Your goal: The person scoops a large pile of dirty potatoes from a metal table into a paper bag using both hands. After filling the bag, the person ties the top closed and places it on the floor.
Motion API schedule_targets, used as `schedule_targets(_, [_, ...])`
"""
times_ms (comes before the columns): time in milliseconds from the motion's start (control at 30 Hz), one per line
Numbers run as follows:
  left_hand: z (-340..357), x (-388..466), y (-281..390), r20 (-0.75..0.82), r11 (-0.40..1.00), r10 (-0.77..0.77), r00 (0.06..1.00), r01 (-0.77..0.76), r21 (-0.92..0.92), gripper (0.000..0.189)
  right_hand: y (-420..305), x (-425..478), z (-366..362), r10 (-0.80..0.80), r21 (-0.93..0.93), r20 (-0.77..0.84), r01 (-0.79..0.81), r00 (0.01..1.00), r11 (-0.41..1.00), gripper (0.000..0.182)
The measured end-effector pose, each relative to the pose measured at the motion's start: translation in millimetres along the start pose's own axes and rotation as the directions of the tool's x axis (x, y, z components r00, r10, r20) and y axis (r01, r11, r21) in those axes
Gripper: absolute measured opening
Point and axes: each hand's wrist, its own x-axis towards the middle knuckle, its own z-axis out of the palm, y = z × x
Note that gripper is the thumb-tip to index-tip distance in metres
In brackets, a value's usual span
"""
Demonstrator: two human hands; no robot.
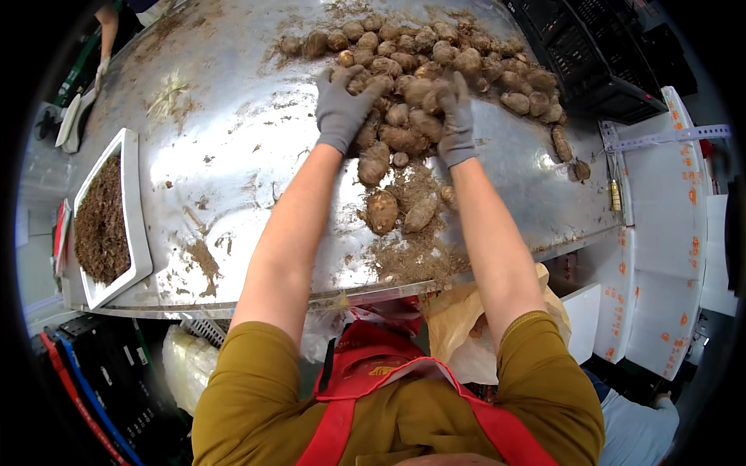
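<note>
A heap of brown, hairy taro corms (402,58) lies on the metal table in front of me. My left hand (345,108), in a grey glove, spreads its fingers over the heap's left side. On the right side, my right hand (457,119), gloved alike, rests cupped against the corms with its fingers apart. Several corms between my hands are blurred. Closer to me lie a rounder taro corm (382,212) and a longer taro corm (421,214), among loose fibres and soil (408,259).
A white foam tray (140,233) of brown fibrous debris stands at the table's left. Black plastic crates (588,58) border the far right. White foam boxes (664,204) stand at right. A brown paper bag (454,326) hangs below the front edge. Another person's arm (108,35) shows upper left.
</note>
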Motion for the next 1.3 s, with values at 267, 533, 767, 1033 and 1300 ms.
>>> schedule_targets(267, [5.4, -27.3, 7.5, -0.022, 0.960, -0.042, 0.999, 0.035, -0.278, 0.067, 5.5, -31.9, 22.2, 0.145, 0.484, 0.124, -0.187, 0.982, 0.855, 0.070])
schedule_targets(533, [-8.4, -72.6, 36.8, -0.030, 0.824, -0.159, 0.987, 0.116, -0.555, 0.057, -24.1, -76.0, 47.3, 0.156, 0.576, 0.081, -0.174, 0.985, 0.799, 0.070])
schedule_targets(767, [-24.0, -122.3, 125.7, -0.051, 0.647, -0.005, 0.999, -0.036, -0.762, 0.049, -102.3, -133.4, 22.7, -0.159, 0.602, -0.027, 0.143, 0.987, 0.785, 0.066])
schedule_targets(1033, [-11.8, -314.4, 218.3, 0.224, 0.701, 0.289, 0.931, -0.047, -0.712, 0.048, -191.1, -355.8, -85.8, -0.231, 0.261, -0.331, 0.324, 0.915, 0.909, 0.052])
schedule_targets(1300, [75.5, -428.3, 169.1, 0.830, 0.915, 0.185, 0.526, 0.216, -0.341, 0.066, -84.6, -453.8, -217.3, 0.211, 0.441, -0.564, 0.075, 0.798, 0.894, 0.046])
